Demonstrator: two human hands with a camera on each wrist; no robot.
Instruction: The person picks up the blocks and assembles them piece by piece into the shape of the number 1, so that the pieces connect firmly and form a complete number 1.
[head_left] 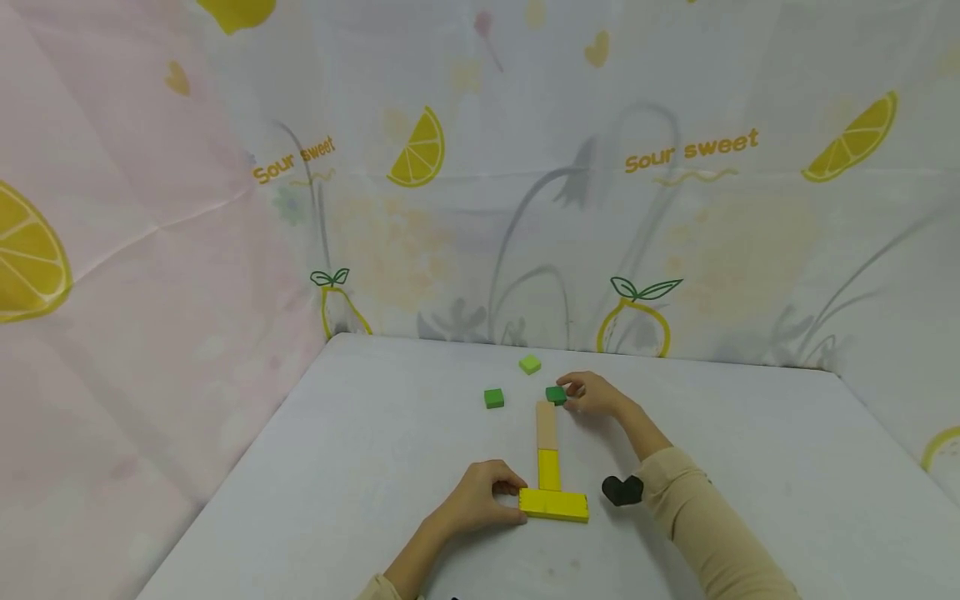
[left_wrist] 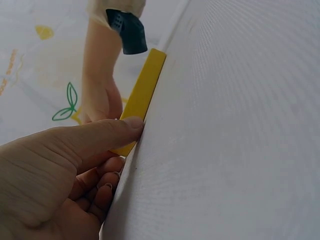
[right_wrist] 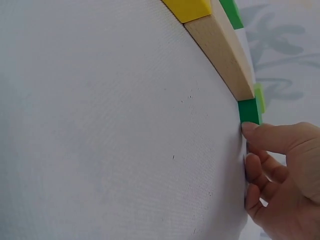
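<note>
My left hand [head_left: 480,497] pinches the left end of a long yellow block [head_left: 553,505] lying crosswise on the table; the thumb [left_wrist: 127,125] presses its face in the left wrist view. From that block a shorter yellow block [head_left: 549,469] and a plain wooden block [head_left: 547,425] run away from me in a line. At the line's far end, my right hand [head_left: 596,396] holds a small dark green block [head_left: 556,395] between thumb and fingers. The right wrist view shows this dark green block [right_wrist: 249,111] against the end of the wooden block [right_wrist: 225,52].
A green block [head_left: 493,398] lies left of the line, and a light green block [head_left: 530,364] lies farther back. A dark device [head_left: 622,491] sits at the right sleeve's cuff. Printed cloth [head_left: 480,250] with lemon slices hangs behind the white table [head_left: 360,467].
</note>
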